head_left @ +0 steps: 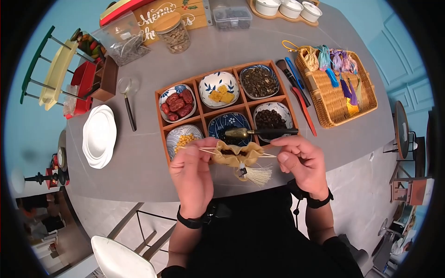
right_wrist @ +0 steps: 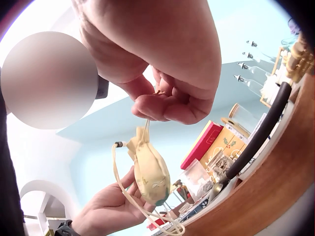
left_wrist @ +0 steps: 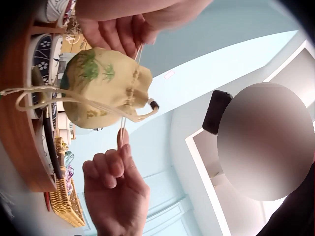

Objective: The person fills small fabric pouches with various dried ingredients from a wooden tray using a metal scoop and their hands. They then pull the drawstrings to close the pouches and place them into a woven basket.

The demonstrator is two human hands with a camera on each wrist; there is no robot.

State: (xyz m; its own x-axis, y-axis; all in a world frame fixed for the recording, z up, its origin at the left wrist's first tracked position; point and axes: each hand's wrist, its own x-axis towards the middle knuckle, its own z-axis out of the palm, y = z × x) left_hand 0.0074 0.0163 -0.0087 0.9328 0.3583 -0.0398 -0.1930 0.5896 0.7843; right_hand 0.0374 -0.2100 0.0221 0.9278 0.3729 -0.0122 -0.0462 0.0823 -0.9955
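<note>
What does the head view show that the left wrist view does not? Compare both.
Only the head view: dark filling inside the open mouth of the pouch, the white scalloped dish and the white chair.

Only the left wrist view: the green plant design on the pouch's side and the pale ceiling.

Both: the pouch between the left hand and right hand, which pinch its drawstrings; the wooden tray, wicker basket and black-handled scoop.

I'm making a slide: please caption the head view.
Left hand and right hand hold cords of a pouch taut beside a divided tray of bowls.
</note>
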